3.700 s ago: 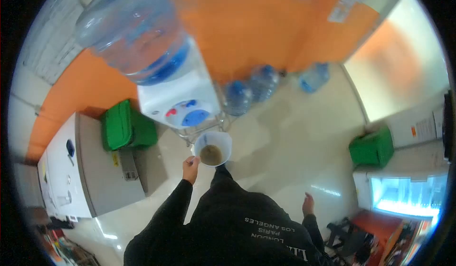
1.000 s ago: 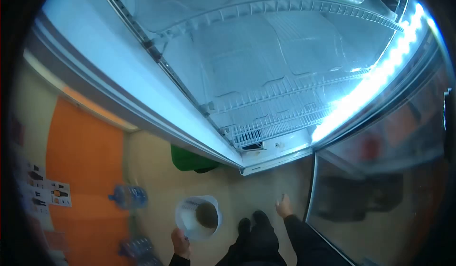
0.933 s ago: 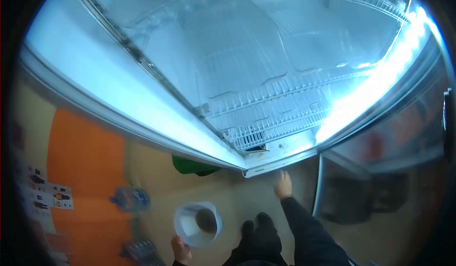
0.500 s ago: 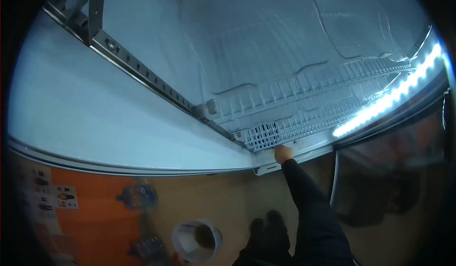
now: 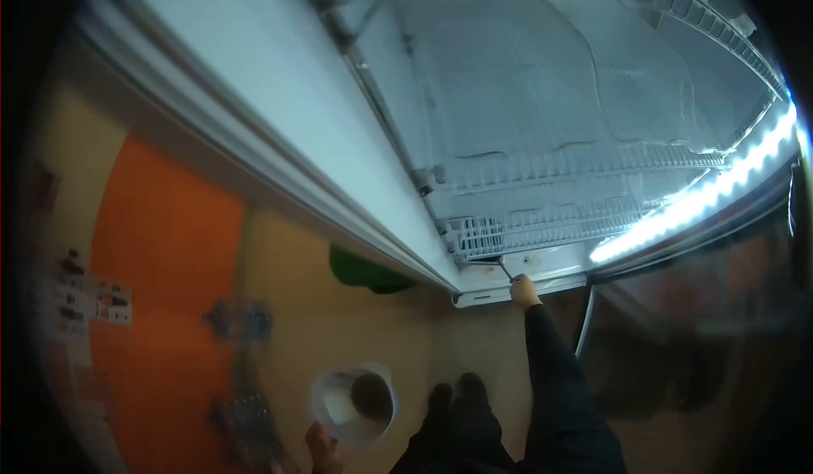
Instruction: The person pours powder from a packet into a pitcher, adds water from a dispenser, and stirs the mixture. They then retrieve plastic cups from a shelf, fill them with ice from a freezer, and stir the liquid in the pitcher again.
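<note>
My right hand is closed round the thin handle of a small tool. The tool's narrow dark head lies crosswise on the white floor of a lit display fridge, just below the lowest wire shelf. At the bottom of the view my left hand has its fingers curled, beside the rim of a white bucket. Something round and brown shows inside the bucket. I cannot tell what the left hand holds.
A bright light strip runs up the fridge's right side. More wire shelving hangs above. The fridge's white side wall slants across the left. A green object, water bottles and an orange panel lie beyond it.
My view has swung, so the side wall now stands steeper and a green object shows. The right hand sits slightly lower and right, its tool now visible. More of my left hand shows.
</note>
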Motion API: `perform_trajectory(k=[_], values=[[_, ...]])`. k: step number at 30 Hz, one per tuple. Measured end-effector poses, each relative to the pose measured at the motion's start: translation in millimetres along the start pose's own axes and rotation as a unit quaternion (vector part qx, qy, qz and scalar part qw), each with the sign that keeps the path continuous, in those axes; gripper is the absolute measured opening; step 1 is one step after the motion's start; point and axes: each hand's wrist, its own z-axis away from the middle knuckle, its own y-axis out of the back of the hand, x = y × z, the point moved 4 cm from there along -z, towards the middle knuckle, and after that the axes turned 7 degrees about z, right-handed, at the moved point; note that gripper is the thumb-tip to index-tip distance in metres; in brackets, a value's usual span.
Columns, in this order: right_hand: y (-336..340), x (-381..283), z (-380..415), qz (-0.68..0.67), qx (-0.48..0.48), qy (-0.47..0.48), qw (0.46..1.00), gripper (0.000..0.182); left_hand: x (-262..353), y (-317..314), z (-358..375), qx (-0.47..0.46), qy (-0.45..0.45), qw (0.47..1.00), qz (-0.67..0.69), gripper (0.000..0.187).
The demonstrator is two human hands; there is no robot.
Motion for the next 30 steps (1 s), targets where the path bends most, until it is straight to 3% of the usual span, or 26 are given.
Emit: perform_trajectory(k=[1,2,3,4,5,6,7,8,10,13,15,17,19,21,24,28,30], values=[[12.1,-8.6,16.6,0.025,0.011,0.141,0.99,0.013,34.6,-13.2,3.1,-0.016,-0.042,0.997,-0.056,0.038],[34.4,-29.6,45.6,0.105,0.097,0.286,0.947,0.012,31.7,-8.8,6.8,0.012,-0.062,0.991,-0.117,0.037],[47.4,-30.4,58.9,0.058,0.06,0.198,0.977,0.013,54.1,-12.3,11.3,0.003,-0.087,0.989,-0.117,0.035],[36.6,11.7,49.7,0.165,-0.012,0.272,0.948,0.016,76.3,-15.9,16.0,-0.005,-0.111,0.987,-0.116,0.033],[103.7,-82.8,125.0,0.173,-0.032,0.224,0.959,0.019,81.2,-9.4,22.7,0.006,-0.138,0.981,-0.137,0.033],[127.1,-97.8,150.9,0.09,-0.071,0.184,0.976,0.023,85.9,-3.1,29.2,0.018,-0.164,0.973,-0.159,0.033],[159.1,-138.6,190.8,0.121,-0.107,0.156,0.975,0.028,103.9,-9.9,33.4,0.023,0.046,0.996,0.073,0.034],[186.0,-177.9,230.1,0.093,-0.182,0.055,0.977,0.032,109.3,-3.4,38.9,0.011,0.02,0.997,0.078,0.034],[217.7,-217.2,282.4,0.048,-0.197,0.1,0.974,0.03,110.5,5.3,51.4,-0.006,0.002,0.993,0.115,0.033],[248.6,-300.2,361.4,-0.004,-0.121,0.292,0.949,0.021,104.8,17.3,74.4,-0.015,0.003,0.982,0.188,0.032],[249.0,-341.8,405.7,0.088,-0.111,0.371,0.918,0.014,91.1,28.4,84.8,-0.017,-0.028,0.976,0.216,0.03],[227.6,-392.8,471.6,0.126,-0.11,0.463,0.87,0.012,98.0,51.3,103.7,-0.02,-0.024,0.983,0.182,0.028],[195.6,-428.1,538.8,0.224,-0.134,0.589,0.765,0.008,96.8,76.2,125.3,-0.045,0.005,0.986,0.159,0.028],[147.9,-421.8,587.1,0.35,-0.143,0.676,0.632,0.006,106.1,99.2,149.6,-0.036,-0.034,0.989,0.141,0.029],[99.1,-411.1,654.7,0.307,-0.115,0.798,0.506,0.007,100.5,132.1,185.8,-0.02,-0.068,0.989,0.131,0.029],[55.6,-388.9,717.0,0.341,-0.08,0.849,0.394,0.002,73.9,181.1,230.4,-0.011,-0.089,0.987,0.137,0.029],[47.0,-380.4,742.7,0.361,-0.123,0.838,0.39,0.002,63.6,204.7,252.4,0.011,-0.072,0.986,0.151,0.029]])
